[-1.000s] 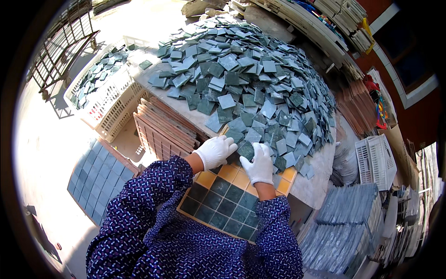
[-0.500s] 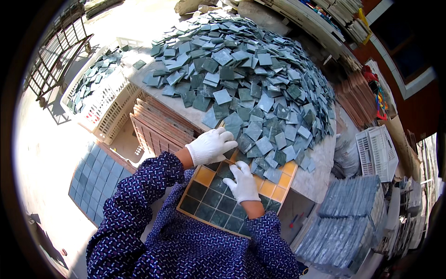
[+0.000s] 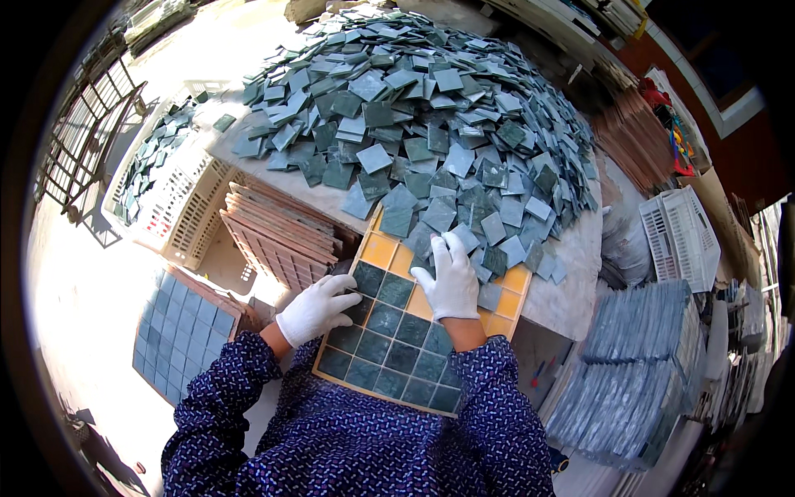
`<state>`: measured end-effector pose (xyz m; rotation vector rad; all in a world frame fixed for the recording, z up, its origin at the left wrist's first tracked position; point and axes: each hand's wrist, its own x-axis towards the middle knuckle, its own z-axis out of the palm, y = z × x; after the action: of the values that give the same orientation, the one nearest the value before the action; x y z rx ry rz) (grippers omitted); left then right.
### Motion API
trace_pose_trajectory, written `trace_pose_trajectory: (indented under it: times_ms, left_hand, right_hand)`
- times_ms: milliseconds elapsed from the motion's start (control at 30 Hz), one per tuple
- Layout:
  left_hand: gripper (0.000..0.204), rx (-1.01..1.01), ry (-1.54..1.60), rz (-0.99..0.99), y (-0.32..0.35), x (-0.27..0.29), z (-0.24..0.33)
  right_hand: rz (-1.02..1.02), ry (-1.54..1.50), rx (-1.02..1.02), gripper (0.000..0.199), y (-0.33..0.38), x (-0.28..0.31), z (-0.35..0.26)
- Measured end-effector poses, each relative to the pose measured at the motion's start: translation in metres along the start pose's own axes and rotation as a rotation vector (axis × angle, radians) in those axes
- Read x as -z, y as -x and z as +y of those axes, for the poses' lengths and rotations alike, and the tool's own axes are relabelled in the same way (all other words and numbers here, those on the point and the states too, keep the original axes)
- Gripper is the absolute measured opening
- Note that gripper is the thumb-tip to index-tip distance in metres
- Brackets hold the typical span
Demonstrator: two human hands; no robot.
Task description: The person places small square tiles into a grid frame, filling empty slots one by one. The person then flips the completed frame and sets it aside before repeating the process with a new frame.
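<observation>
A shallow yellow grid tray [image 3: 379, 250] lies in front of me, its near cells filled with dark green square tiles [image 3: 385, 319]. Several far and right-hand cells show bare yellow. My left hand [image 3: 315, 313], in a white glove, rests its fingertips on a tile in the tray's left column, fingers apart. At the tray's far side is my gloved right hand [image 3: 451, 282], its thumb spread from its raised fingers beside loose tiles. A large heap of loose green-grey square tiles [image 3: 377, 114] covers the table beyond and spills over the tray's far edge.
Left of the tray stand a stack of brown trays [image 3: 277, 236] and a white plastic crate [image 3: 199, 207]. A tile-filled panel [image 3: 182, 323] sits at lower left. On the right are wrapped tile stacks [image 3: 633, 364] and another white crate [image 3: 683, 240].
My left hand has moved down and left onto the left column, where a tile now covers a cell that was bare yellow. My right hand has shifted up toward the heap.
</observation>
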<state>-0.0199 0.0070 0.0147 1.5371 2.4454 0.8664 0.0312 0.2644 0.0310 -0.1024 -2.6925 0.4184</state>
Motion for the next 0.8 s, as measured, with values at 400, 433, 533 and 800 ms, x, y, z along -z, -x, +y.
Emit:
trace_pose_trajectory:
  times_ms: [400,433,533,800]
  left_hand:
    - [0.052,0.105,-0.162,0.11,-0.013,-0.014,0.049]
    - [0.051,0.089,-0.162,0.142,-0.018,-0.015,0.043]
    - [0.051,0.04,-0.11,0.199,-0.044,-0.017,0.032]
    - [0.066,0.016,-0.146,0.045,-0.118,-0.027,0.031]
  right_hand:
    - [-0.246,-0.339,-0.086,0.051,0.033,0.022,0.015]
    - [-0.279,-0.366,-0.068,0.05,0.045,0.024,0.015]
    - [-0.232,-0.345,-0.037,0.045,0.073,0.023,0.02]
    - [-0.174,-0.33,-0.139,0.031,0.079,-0.003,0.012]
